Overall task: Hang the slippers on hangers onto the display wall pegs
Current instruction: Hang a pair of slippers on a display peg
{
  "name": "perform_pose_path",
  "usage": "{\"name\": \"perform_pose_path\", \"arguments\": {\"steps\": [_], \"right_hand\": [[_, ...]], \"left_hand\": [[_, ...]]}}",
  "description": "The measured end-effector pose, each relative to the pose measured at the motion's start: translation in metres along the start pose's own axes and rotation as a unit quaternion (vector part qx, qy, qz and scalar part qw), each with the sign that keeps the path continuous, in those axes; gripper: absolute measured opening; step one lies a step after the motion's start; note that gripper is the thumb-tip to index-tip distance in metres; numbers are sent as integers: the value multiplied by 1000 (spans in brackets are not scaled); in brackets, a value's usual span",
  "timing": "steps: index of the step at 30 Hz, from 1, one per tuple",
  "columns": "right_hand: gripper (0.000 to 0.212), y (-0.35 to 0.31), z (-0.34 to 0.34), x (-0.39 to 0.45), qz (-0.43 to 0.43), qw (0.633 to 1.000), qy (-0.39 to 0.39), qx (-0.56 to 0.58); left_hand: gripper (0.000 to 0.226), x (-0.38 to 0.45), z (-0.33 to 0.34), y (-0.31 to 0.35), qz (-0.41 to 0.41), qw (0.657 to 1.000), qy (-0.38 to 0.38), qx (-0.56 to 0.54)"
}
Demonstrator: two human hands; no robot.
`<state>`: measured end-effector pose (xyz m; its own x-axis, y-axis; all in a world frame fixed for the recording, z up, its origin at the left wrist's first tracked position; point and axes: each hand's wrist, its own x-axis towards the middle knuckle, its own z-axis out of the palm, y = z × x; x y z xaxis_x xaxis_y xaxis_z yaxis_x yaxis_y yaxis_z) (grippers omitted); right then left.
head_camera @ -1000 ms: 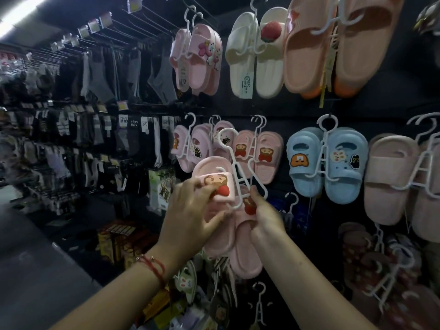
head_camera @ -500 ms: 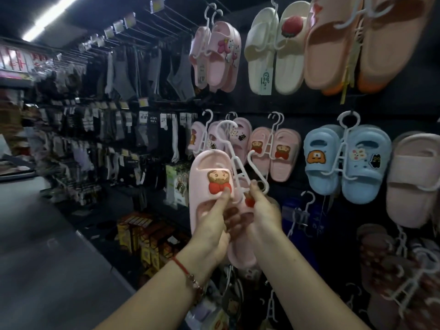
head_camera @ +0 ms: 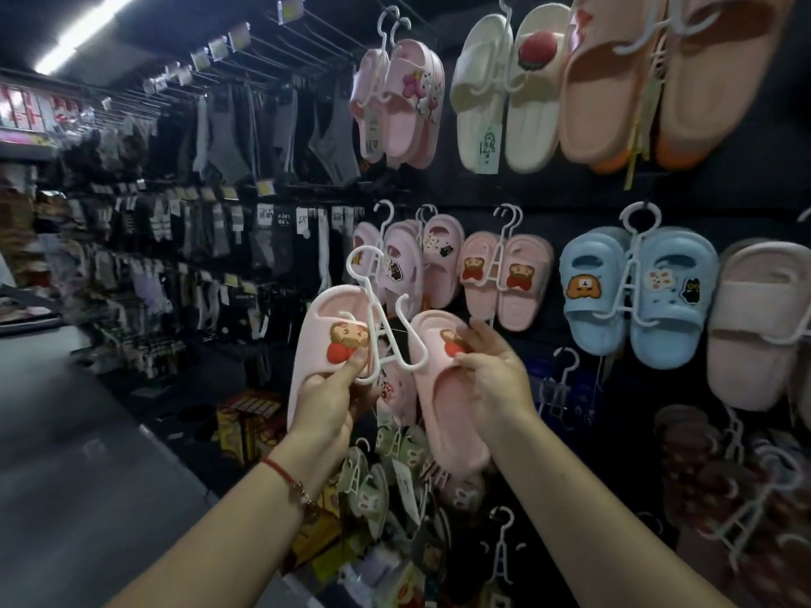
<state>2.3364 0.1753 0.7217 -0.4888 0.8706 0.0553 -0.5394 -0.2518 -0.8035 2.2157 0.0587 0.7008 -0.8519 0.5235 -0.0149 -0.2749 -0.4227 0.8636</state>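
The left hand (head_camera: 327,399) grips one pink slipper (head_camera: 324,340) on the white hanger (head_camera: 382,326); the right hand (head_camera: 493,379) grips the other slipper (head_camera: 443,414), unhooked.

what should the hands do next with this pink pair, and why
Probably slide the right pink slipper onto the free arm of the white hanger. The left hand holds the left pink slipper already on the hanger, while the right hand grips the other slipper beside the arm, seemingly not yet hooked.

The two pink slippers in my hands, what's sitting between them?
In the head view, the white hanger sits between the left pink slipper and the right pink slipper.
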Motion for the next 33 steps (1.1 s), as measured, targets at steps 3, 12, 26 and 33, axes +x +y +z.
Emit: {"name": "perform_pose_path", "arguments": {"steps": [3,12,26,33], "right_hand": [[48,-8,8,7,-34,999,16,-7],[39,-21,41,13,-118,990,7,-79],[40,21,84,-22,-180,971,-49,-146],[36,44,95,-28,-204,960,-30,-187]], "left_hand": [[8,-5,-10,-1,13,1000,-22,16],[5,-26,-40,-8,16,993,-92,66],[18,13,-56,-3,-13,993,-115,40],[39,47,-66,17,-55,990,-125,-25]]}}
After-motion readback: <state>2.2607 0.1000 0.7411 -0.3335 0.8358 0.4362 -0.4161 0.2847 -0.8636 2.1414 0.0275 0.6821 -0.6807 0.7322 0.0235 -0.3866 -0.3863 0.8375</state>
